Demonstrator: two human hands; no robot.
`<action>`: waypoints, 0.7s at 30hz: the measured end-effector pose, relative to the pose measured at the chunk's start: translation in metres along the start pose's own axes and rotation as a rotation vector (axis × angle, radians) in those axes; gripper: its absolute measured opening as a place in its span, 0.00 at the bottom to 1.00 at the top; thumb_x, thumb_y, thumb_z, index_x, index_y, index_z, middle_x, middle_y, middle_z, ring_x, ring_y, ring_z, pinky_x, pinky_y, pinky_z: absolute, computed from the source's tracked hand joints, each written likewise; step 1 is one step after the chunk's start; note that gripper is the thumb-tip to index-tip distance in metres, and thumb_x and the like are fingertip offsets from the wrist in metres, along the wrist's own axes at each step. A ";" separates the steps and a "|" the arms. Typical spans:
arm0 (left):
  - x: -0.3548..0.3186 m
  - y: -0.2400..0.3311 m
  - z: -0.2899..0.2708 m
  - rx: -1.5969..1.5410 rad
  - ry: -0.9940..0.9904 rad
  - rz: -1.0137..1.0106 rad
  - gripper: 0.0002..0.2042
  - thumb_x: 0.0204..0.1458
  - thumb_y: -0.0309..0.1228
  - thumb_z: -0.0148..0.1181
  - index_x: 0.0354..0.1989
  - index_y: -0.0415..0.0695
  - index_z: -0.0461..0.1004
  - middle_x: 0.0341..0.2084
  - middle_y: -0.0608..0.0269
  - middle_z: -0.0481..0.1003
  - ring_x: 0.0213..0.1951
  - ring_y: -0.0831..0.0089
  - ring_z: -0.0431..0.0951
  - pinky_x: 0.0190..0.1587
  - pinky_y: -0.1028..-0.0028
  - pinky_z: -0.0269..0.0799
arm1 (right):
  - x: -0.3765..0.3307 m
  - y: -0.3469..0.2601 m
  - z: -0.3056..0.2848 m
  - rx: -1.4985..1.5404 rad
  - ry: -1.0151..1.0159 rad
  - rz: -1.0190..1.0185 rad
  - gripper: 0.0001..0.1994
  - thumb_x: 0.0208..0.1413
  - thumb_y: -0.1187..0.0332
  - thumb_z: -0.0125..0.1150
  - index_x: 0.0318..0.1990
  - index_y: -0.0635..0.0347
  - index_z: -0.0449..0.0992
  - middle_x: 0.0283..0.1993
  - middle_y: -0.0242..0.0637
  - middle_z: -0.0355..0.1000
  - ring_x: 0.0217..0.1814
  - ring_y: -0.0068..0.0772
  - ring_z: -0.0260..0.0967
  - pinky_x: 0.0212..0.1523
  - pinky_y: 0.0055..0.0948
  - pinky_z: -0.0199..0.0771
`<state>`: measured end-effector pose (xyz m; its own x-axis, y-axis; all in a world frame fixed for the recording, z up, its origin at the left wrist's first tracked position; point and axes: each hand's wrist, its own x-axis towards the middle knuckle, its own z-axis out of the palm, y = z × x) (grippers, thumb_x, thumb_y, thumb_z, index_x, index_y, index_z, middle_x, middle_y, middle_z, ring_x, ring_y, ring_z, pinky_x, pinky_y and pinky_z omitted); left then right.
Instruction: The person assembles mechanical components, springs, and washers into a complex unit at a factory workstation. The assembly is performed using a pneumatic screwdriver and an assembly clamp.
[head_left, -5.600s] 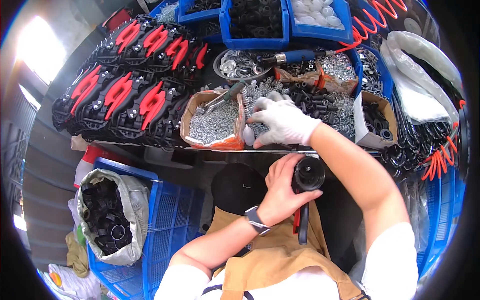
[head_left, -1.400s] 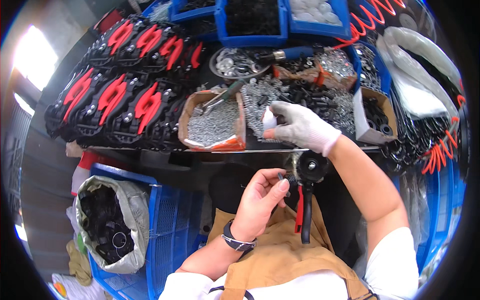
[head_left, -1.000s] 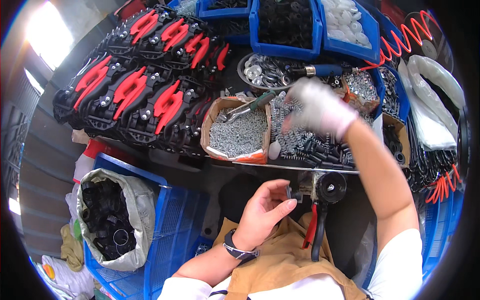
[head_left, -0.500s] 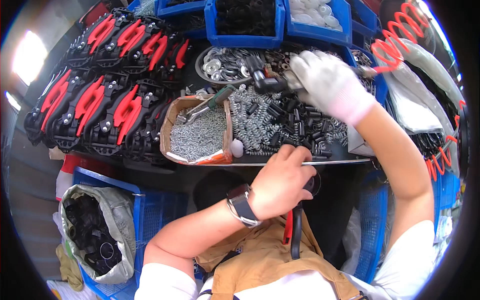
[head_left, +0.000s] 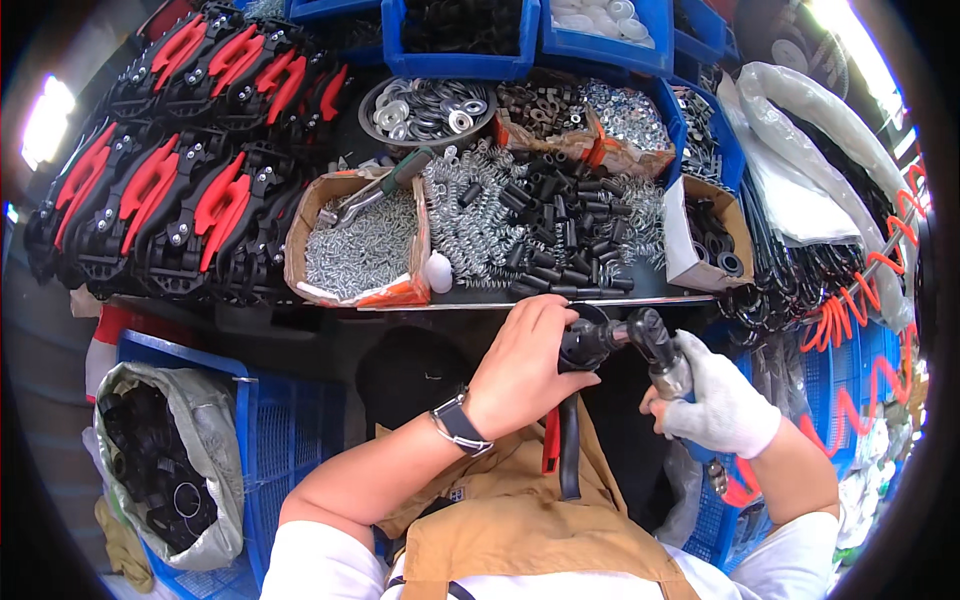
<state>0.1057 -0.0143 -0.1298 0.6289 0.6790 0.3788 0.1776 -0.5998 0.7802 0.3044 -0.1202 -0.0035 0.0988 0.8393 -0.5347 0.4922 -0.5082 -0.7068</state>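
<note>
My bare left hand (head_left: 530, 355), with a watch on its wrist, is closed round a black plastic assembly (head_left: 588, 345). A red lever (head_left: 552, 440) and a curved black handle (head_left: 569, 455) hang below that hand, over my apron. My right hand (head_left: 725, 400), in a white glove with bare fingertips, grips an angled air wrench (head_left: 674, 382). The wrench's black head points left and meets the assembly beside my left fingers; the exact contact point is hard to make out. A red coiled hose (head_left: 850, 415) runs behind my right wrist.
On the bench lie loose springs (head_left: 470, 215) and black sleeves (head_left: 565, 215). A screw box (head_left: 292, 255), a washer bowl (head_left: 365, 120) and blue bins (head_left: 460, 65) stand around them. Red-and-black assemblies (head_left: 150, 190) are stacked left. A sack of black parts (head_left: 225, 440) sits lower left.
My right hand has brought the air wrench from above the bench down and toward me, to the black assembly. My left hand still holds the assembly. The view has shifted slightly.
</note>
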 end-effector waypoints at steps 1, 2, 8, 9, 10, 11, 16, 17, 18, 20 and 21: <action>0.001 0.001 -0.001 0.005 0.004 0.005 0.32 0.34 0.31 0.78 0.48 0.37 0.68 0.52 0.47 0.67 0.56 0.47 0.66 0.60 0.58 0.63 | 0.004 0.003 0.001 -0.126 0.030 -0.074 0.24 0.45 0.70 0.66 0.49 0.69 0.65 0.31 0.46 0.76 0.33 0.43 0.78 0.39 0.35 0.75; 0.002 0.001 -0.002 0.006 0.007 0.003 0.32 0.34 0.31 0.78 0.48 0.37 0.68 0.52 0.47 0.67 0.56 0.47 0.66 0.60 0.58 0.63 | 0.006 0.003 0.001 -0.252 0.061 -0.149 0.24 0.45 0.69 0.66 0.48 0.69 0.65 0.31 0.48 0.76 0.33 0.49 0.78 0.39 0.37 0.75; 0.001 -0.005 -0.001 -0.030 -0.009 0.000 0.31 0.33 0.31 0.78 0.47 0.38 0.69 0.51 0.48 0.68 0.55 0.48 0.67 0.59 0.59 0.63 | 0.014 -0.029 -0.013 -0.452 -0.028 -0.165 0.21 0.45 0.67 0.63 0.46 0.65 0.66 0.30 0.52 0.75 0.35 0.56 0.76 0.39 0.40 0.74; 0.001 -0.004 -0.002 -0.033 -0.004 -0.001 0.31 0.33 0.31 0.78 0.47 0.38 0.69 0.51 0.48 0.68 0.55 0.48 0.67 0.59 0.59 0.63 | 0.014 -0.034 -0.014 -0.510 -0.013 -0.161 0.21 0.44 0.69 0.64 0.47 0.66 0.67 0.29 0.49 0.75 0.34 0.49 0.76 0.38 0.38 0.74; 0.000 -0.003 -0.002 -0.044 -0.009 -0.014 0.31 0.33 0.30 0.78 0.48 0.39 0.69 0.52 0.48 0.68 0.56 0.48 0.66 0.60 0.59 0.63 | 0.015 -0.038 -0.013 -0.569 0.002 -0.157 0.22 0.44 0.72 0.64 0.48 0.66 0.67 0.28 0.45 0.75 0.32 0.43 0.77 0.38 0.35 0.74; 0.000 -0.003 -0.001 -0.055 -0.013 -0.027 0.31 0.33 0.30 0.78 0.48 0.39 0.69 0.52 0.49 0.68 0.56 0.49 0.66 0.60 0.59 0.63 | 0.015 -0.039 -0.011 -0.575 -0.001 -0.153 0.22 0.44 0.72 0.64 0.48 0.66 0.67 0.28 0.45 0.75 0.32 0.43 0.77 0.38 0.35 0.74; -0.007 -0.011 0.023 -0.116 0.160 0.037 0.41 0.33 0.33 0.80 0.59 0.45 0.62 0.61 0.46 0.59 0.61 0.47 0.61 0.62 0.58 0.60 | 0.021 -0.032 -0.001 -0.683 0.068 -0.233 0.22 0.45 0.69 0.66 0.49 0.66 0.68 0.26 0.45 0.73 0.27 0.48 0.73 0.36 0.37 0.73; -0.009 -0.017 0.033 -0.136 0.246 0.077 0.45 0.33 0.34 0.80 0.61 0.46 0.59 0.62 0.45 0.57 0.62 0.46 0.61 0.63 0.57 0.60 | 0.026 -0.036 -0.001 -0.669 0.044 -0.178 0.23 0.45 0.69 0.65 0.50 0.66 0.68 0.25 0.45 0.73 0.27 0.48 0.73 0.35 0.37 0.73; -0.009 -0.020 0.041 -0.158 0.335 0.116 0.48 0.32 0.35 0.81 0.63 0.47 0.56 0.63 0.43 0.55 0.62 0.45 0.60 0.63 0.55 0.59 | 0.029 -0.039 -0.002 -0.658 0.019 -0.122 0.24 0.45 0.69 0.65 0.51 0.66 0.68 0.25 0.44 0.73 0.27 0.47 0.73 0.34 0.36 0.73; -0.011 -0.022 0.052 -0.118 0.374 0.116 0.49 0.33 0.34 0.81 0.65 0.48 0.53 0.63 0.41 0.55 0.62 0.45 0.60 0.63 0.54 0.58 | 0.030 -0.044 0.000 -0.620 0.013 -0.086 0.22 0.45 0.69 0.65 0.48 0.66 0.68 0.25 0.47 0.73 0.29 0.51 0.74 0.35 0.38 0.73; -0.011 -0.023 0.058 -0.170 0.445 0.125 0.48 0.33 0.34 0.80 0.64 0.48 0.53 0.63 0.41 0.55 0.62 0.45 0.60 0.63 0.54 0.58 | 0.030 -0.045 0.001 -0.579 0.009 -0.054 0.20 0.45 0.68 0.65 0.45 0.66 0.68 0.26 0.50 0.73 0.31 0.54 0.74 0.35 0.40 0.73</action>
<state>0.1385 -0.0323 -0.1805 0.2462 0.7438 0.6214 -0.0279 -0.6355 0.7716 0.2843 -0.0723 0.0124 0.0669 0.8639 -0.4992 0.8894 -0.2784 -0.3626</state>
